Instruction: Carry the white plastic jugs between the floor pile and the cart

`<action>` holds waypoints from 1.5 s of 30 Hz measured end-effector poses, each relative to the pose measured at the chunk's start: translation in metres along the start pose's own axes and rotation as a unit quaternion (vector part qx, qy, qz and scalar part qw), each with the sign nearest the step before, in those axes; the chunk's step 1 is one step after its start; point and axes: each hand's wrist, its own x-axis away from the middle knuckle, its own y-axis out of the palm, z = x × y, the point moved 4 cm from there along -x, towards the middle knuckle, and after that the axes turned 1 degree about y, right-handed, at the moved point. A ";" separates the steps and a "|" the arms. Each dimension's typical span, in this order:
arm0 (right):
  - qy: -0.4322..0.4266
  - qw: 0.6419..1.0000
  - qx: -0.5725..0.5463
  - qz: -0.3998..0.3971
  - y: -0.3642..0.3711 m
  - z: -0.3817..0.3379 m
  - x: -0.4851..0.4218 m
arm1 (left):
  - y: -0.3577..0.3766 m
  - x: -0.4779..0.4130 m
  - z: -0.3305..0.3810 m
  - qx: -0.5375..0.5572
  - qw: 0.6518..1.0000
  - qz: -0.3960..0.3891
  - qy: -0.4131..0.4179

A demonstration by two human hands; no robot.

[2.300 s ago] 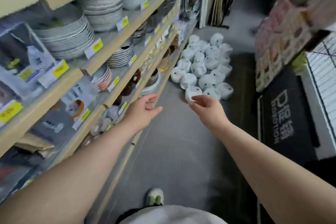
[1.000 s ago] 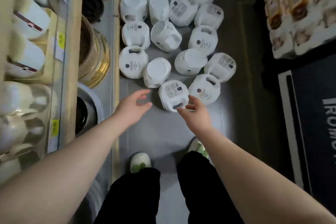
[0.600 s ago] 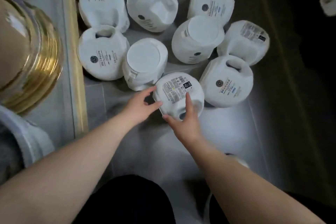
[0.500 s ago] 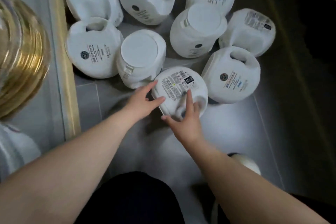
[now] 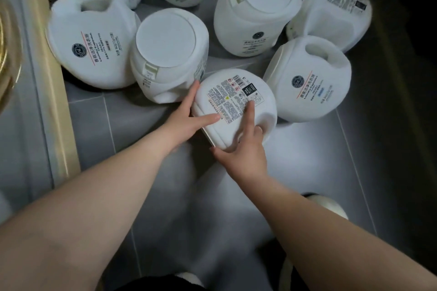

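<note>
Near the middle of the frame a white laundry-capsule tub [image 5: 236, 106] lies on its side on the grey tiled floor [image 5: 307, 160], its printed back label facing up. The left hand [image 5: 189, 116] grips its left edge, thumb laid across the label and fingers spread along the rim. The right hand [image 5: 243, 146] holds its lower end, index finger straight on the label and other fingers curled into the handle recess (partly hidden). Just above it stands a lidded tub [image 5: 169, 54]; another tub [image 5: 309, 80] lies touching at the right.
</note>
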 end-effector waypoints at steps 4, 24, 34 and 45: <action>0.001 0.997 -0.071 0.000 -0.003 0.000 0.004 | 0.012 0.000 0.006 0.068 0.997 0.024 0.018; -0.087 0.979 -0.072 -0.170 -0.321 -0.273 0.208 | -0.016 0.334 0.372 0.198 0.970 0.110 -0.086; -0.177 0.957 -0.070 -0.220 -0.402 -0.412 0.293 | -0.063 0.471 0.511 0.203 0.959 0.197 -0.012; -0.359 0.845 0.041 -0.395 -0.418 -0.522 0.290 | -0.054 0.543 0.535 0.296 0.830 0.467 0.071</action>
